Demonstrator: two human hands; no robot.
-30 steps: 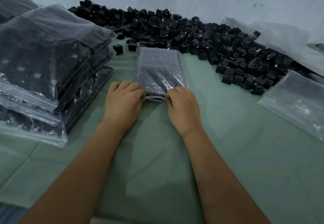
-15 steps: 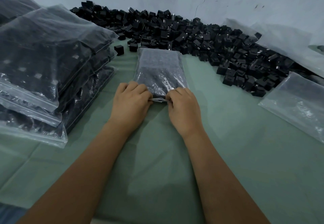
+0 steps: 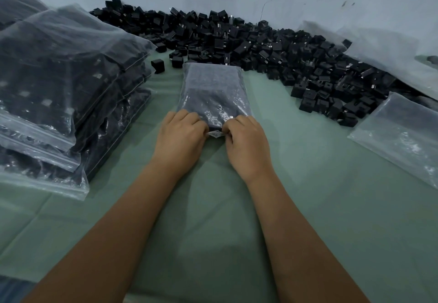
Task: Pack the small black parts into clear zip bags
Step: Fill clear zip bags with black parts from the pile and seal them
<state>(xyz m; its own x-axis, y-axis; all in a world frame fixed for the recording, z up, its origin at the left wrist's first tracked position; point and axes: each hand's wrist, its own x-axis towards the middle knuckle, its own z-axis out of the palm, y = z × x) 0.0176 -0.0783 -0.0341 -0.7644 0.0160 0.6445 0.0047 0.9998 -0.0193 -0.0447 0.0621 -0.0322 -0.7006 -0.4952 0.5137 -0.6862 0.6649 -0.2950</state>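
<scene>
A: Where is the filled zip bag [image 3: 213, 91] at this moment?

B: It lies flat on the green cloth [image 3: 308, 172], in the centre, at 12 o'clock from the two hands. Its far end almost touches the heap of loose black parts [image 3: 272, 51], which runs along the wall from 11 o'clock to 2 o'clock.

A: And what do the hands do?

B: Both are at the near edge of the bag. The left hand [image 3: 181, 140] has its fingers curled on the left part of this edge. The right hand [image 3: 247, 141] has its fingers curled on the right part. Between them a small piece of the clear strip shows, and both hands pinch it. The hands are very near to each other, almost touching.

A: Is the bag already closed?

B: I cannot tell; the hands cover most of the edge.

A: What else is on the cloth?

B: At 9 to 10 o'clock stands a stack of filled bags [image 3: 59, 84]. At 3 o'clock lies a pile of empty clear bags [image 3: 403, 136]. One single black part [image 3: 158, 66] sits apart, just beside the stack.
</scene>
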